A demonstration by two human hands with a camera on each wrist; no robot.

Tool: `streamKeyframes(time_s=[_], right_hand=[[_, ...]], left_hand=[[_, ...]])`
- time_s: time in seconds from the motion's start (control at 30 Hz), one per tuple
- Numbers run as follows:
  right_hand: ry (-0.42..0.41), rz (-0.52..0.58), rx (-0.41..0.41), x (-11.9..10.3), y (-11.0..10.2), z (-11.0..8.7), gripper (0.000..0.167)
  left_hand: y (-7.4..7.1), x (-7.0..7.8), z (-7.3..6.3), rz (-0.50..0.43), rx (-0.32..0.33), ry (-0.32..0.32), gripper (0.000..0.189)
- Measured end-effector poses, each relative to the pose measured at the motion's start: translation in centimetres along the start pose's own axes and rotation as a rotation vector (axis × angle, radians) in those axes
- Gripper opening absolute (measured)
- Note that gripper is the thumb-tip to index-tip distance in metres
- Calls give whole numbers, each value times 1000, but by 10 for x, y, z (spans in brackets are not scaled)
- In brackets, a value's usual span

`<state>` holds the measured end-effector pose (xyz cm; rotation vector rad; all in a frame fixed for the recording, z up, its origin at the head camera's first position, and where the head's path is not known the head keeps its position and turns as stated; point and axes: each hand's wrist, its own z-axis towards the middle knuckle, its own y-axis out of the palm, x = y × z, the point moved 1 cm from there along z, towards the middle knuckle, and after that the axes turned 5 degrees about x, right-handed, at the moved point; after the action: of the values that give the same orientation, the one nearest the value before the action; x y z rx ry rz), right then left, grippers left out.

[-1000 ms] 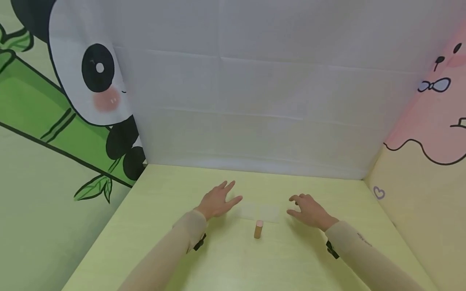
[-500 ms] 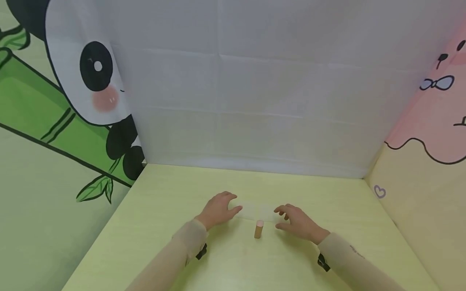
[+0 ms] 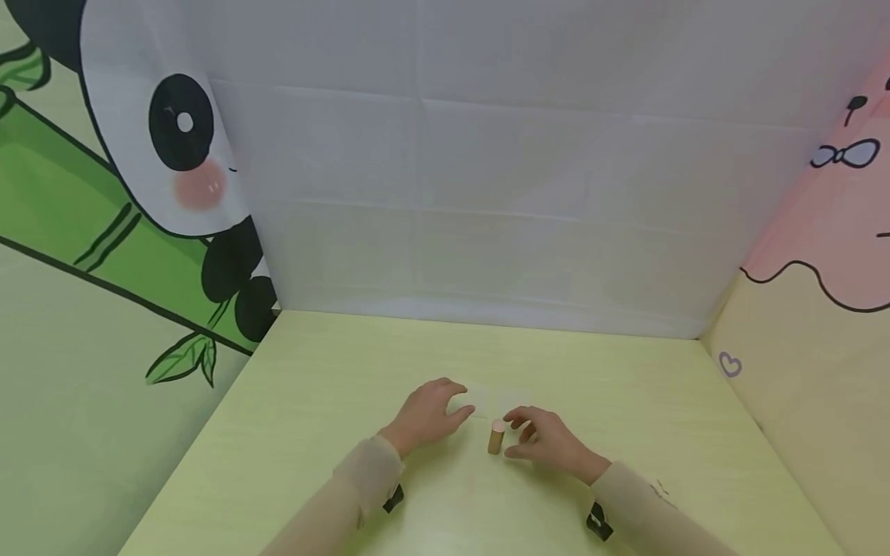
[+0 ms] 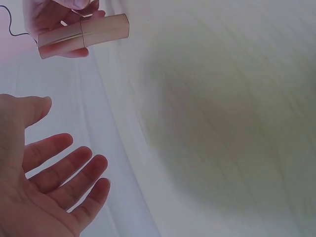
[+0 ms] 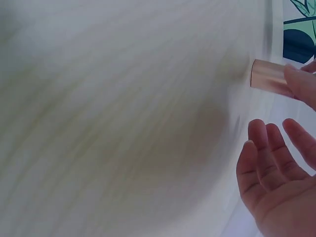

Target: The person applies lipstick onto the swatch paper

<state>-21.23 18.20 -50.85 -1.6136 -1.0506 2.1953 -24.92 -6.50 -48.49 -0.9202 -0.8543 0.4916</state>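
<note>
Tube [image 3: 496,437], copper-coloured and split by a seam, is standing upright on the counter [image 3: 591,363], between the two hands and closer to the right one. The right hand [image 3: 552,442] is reaching in from the side, its thumb and fingers [image 3: 518,415] parting in a loose curve just beside the tube and holding nothing; whether any fingertip is touching it, I cannot tell. In the right wrist view, the thumb is overlapping part of the tube. The left hand [image 3: 429,413] is hovering farther off on the other side, well clear of the tube, with its thumb and fingers spreading wide and gripping nothing. Two faint pale patches [image 3: 514,399] are lying on the counter beyond the tube. Beige sleeves [image 3: 368,467] are covering both forearms, and a black device [image 3: 599,522] is showing beneath each wrist. Behind, a creased white sheet [image 3: 417,154] is hanging between a panda-painted wall [image 3: 69,177] and a pink-and-cream wall [image 3: 848,208].
</note>
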Motion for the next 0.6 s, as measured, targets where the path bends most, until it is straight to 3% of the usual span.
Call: streamKeyframes(time_s=[0.27,0.6], right_hand=[[-17,58,-25,-1,6,3,36],[-17,80,-46,7,5,15,26]], left_hand=[[4,15,0,-14,-28,46,36],[9,32,11,-120,-134,40,45]])
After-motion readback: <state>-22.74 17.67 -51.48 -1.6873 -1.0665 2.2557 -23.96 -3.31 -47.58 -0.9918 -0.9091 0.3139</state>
